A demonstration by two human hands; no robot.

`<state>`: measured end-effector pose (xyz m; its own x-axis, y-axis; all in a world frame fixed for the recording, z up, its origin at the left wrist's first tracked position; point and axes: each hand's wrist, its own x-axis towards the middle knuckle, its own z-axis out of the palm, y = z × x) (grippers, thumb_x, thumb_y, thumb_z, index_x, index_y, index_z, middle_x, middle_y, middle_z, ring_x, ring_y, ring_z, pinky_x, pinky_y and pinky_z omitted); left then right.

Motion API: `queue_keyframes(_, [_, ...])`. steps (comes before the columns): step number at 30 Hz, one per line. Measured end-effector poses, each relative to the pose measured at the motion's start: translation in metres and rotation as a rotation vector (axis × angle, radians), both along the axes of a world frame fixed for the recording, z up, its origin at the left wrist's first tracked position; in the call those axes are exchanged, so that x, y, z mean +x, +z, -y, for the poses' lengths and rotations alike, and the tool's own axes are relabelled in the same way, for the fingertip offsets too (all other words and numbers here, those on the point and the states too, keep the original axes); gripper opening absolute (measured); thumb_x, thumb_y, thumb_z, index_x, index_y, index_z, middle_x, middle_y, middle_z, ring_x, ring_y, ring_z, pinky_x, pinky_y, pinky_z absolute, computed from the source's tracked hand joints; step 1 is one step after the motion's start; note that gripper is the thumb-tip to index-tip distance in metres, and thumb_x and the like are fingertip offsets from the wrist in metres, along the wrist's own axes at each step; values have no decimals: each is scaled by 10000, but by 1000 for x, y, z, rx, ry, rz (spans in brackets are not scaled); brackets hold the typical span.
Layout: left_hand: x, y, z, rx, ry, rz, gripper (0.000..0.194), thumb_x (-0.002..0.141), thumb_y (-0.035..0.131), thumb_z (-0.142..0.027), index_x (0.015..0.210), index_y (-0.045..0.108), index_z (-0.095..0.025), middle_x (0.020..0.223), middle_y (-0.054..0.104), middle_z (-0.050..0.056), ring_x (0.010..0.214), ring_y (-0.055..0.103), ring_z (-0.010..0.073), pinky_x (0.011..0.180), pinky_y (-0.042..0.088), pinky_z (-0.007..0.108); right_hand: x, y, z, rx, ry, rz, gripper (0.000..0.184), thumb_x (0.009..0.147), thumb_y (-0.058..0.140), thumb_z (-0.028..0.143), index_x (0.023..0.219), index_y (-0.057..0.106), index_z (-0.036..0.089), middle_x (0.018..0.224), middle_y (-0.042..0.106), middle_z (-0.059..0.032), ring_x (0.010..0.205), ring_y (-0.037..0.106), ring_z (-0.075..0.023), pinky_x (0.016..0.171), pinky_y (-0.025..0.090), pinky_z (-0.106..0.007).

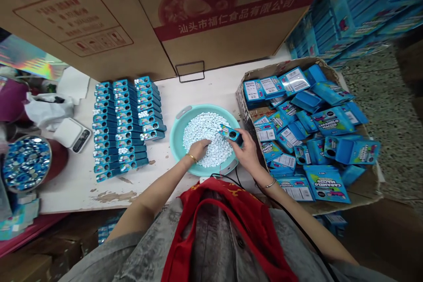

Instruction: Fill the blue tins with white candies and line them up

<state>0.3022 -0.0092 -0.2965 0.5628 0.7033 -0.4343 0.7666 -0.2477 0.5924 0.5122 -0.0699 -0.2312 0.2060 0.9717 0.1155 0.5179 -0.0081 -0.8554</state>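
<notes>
A turquoise basin full of small white candies stands in front of me. My left hand, with a bracelet at the wrist, dips into the candies from the left. Its fingers are curled together among them, and the fingertips are partly hidden. My right hand grips a small blue candy box over the right side of the basin. The box lies tilted, one end towards the candies, with a dark round spot on its face; a few white candies show at its left end.
Three rows of blue boxes stand left on the white table. A carton of loose blue boxes is at right. Large cartons wall the back, with a wire stand before them. A scale and a red bucket sit far left.
</notes>
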Motion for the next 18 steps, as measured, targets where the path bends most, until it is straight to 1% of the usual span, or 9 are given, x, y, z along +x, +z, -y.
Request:
queue_keyframes(3, [-12, 5, -3, -84, -6, 81, 390, 833, 449, -102, 1142, 670, -193, 1136, 701, 40, 916, 671, 160, 897, 530, 302, 1, -3, -2, 8, -1, -4, 353, 879, 589, 350, 1203, 536, 218, 1141, 606, -103, 1086, 583, -258, 964, 479, -439])
queue_keyframes(5, [-24, 17, -8, -146, -13, 138, 380, 847, 438, -123, 1150, 663, -163, 1081, 714, 50, 724, 666, 118, 754, 557, 265, 2, -4, -4, 12, 3, 9, 352, 880, 583, 336, 1209, 532, 219, 1143, 603, -104, 1088, 583, -259, 960, 482, -438])
queue_keyframes(6, [-31, 25, -12, -178, -12, 180, 370, 859, 434, -137, 1152, 659, -149, 1062, 715, 59, 655, 645, 102, 689, 552, 250, 2, -4, -5, 14, 9, 20, 350, 880, 580, 328, 1210, 531, 221, 1144, 603, -105, 1088, 583, -260, 959, 484, -440])
queue_keyframes(8, [-42, 48, -19, -221, -17, 272, 346, 879, 434, -166, 1142, 656, -131, 1044, 708, 78, 603, 613, 88, 607, 529, 231, 1, -4, -6, 25, 41, 48, 345, 881, 565, 298, 1215, 528, 222, 1156, 600, -110, 1101, 577, -267, 966, 482, -453])
queue_keyframes(9, [-46, 62, -23, -215, -30, 309, 338, 885, 434, -170, 1135, 658, -132, 1045, 704, 82, 618, 611, 90, 603, 523, 227, 0, -5, -7, 34, 63, 62, 343, 881, 551, 274, 1218, 528, 220, 1166, 599, -115, 1114, 572, -272, 975, 479, -461])
queue_keyframes(11, [-48, 92, -31, -131, -100, 315, 331, 886, 433, -151, 1125, 661, -149, 1062, 701, 76, 738, 640, 112, 691, 533, 241, -4, -8, -7, 58, 109, 90, 354, 871, 514, 212, 1225, 529, 214, 1184, 596, -123, 1143, 559, -280, 998, 471, -480])
queue_keyframes(14, [-37, 137, -40, 55, -258, 111, 348, 872, 440, -94, 1132, 654, -181, 1094, 697, 63, 989, 641, 168, 884, 505, 297, -14, -13, -5, 87, 163, 136, 414, 840, 474, 135, 1243, 527, 212, 1197, 595, -126, 1163, 547, -287, 1017, 465, -501])
queue_keyframes(16, [-21, 163, -42, 145, -329, -123, 338, 890, 433, -100, 1140, 642, -188, 1100, 686, 81, 1022, 642, 208, 862, 505, 322, -21, -15, -3, 105, 204, 168, 449, 826, 466, 110, 1259, 521, 212, 1198, 597, -126, 1159, 545, -289, 1016, 468, -508])
queue_keyframes(18, [-2, 183, -39, 211, -361, -334, 315, 920, 414, -123, 1141, 630, -183, 1086, 668, 109, 957, 666, 233, 769, 515, 328, -27, -16, -2, 118, 243, 193, 461, 824, 466, 102, 1268, 519, 212, 1192, 601, -126, 1147, 547, -292, 1009, 473, -510])
